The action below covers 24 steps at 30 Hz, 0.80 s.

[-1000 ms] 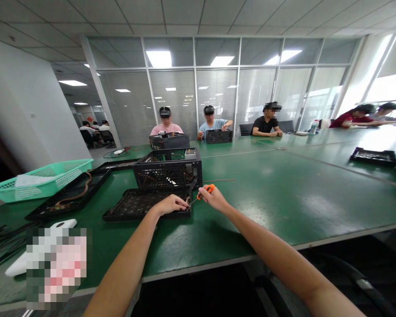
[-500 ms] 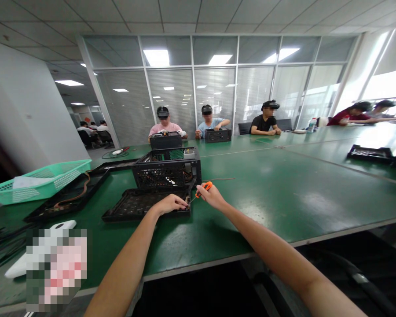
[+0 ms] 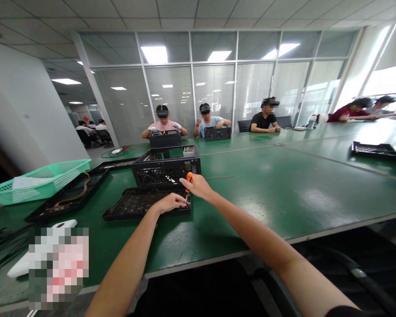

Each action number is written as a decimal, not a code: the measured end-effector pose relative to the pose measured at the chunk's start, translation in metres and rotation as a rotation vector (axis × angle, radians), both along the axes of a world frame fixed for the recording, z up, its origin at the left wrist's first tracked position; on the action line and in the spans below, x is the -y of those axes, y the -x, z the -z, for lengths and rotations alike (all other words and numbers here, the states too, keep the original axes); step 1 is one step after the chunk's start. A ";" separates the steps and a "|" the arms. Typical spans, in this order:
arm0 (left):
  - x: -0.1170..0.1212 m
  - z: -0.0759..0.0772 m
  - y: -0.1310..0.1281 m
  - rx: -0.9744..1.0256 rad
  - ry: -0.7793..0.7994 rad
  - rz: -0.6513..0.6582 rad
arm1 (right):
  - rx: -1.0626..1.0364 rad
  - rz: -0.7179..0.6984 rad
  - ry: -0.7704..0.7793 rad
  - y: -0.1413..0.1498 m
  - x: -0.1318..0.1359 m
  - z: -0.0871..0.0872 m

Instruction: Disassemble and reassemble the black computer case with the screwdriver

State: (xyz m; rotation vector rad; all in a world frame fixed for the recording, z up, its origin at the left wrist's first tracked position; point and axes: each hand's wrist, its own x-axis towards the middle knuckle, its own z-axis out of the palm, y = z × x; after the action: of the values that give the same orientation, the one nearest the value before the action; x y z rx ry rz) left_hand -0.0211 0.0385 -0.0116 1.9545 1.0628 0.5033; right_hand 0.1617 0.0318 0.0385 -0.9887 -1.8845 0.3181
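A black computer case panel (image 3: 132, 203) lies flat on the green table in front of me. My right hand (image 3: 199, 186) is closed around a screwdriver (image 3: 189, 178) with an orange and black handle. The screwdriver stands nearly upright over the panel's right end, its tip by my left fingertips. My left hand (image 3: 170, 203) reaches over the panel's near right part, its fingers pinched together at that end. What they grip is too small to make out. Just behind the panel stands an opened black computer case (image 3: 158, 172).
On the left are a green plastic basket (image 3: 62, 173), another black panel (image 3: 75, 193) with a brown cable, and dark cables (image 3: 3, 246). A thin brown strip (image 3: 219, 177) lies right of the case. Across the table, two people handle computer cases (image 3: 166, 139); others sit further right.
My right hand has moved left and swung the screwdriver from a slant to nearly upright over the panel's end. My left hand has stayed almost in place.
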 end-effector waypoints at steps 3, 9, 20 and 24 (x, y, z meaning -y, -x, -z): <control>0.002 -0.001 0.000 -0.037 -0.064 -0.011 | -0.155 0.036 -0.088 0.016 -0.001 0.006; 0.003 -0.006 -0.003 -0.071 -0.180 0.055 | -0.258 0.022 -0.042 0.020 0.003 0.026; 0.008 -0.009 -0.005 -0.015 -0.072 -0.005 | -0.310 -0.073 -0.282 -0.002 0.013 0.015; 0.008 -0.009 -0.004 0.008 -0.030 0.013 | -0.333 -0.145 -0.257 -0.006 0.013 0.015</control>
State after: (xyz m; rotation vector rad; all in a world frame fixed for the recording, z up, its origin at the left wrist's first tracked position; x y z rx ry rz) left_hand -0.0171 0.0308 -0.0028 1.9829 1.0423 0.5223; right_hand 0.1676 0.0190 0.0233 -0.5878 -1.6448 0.2970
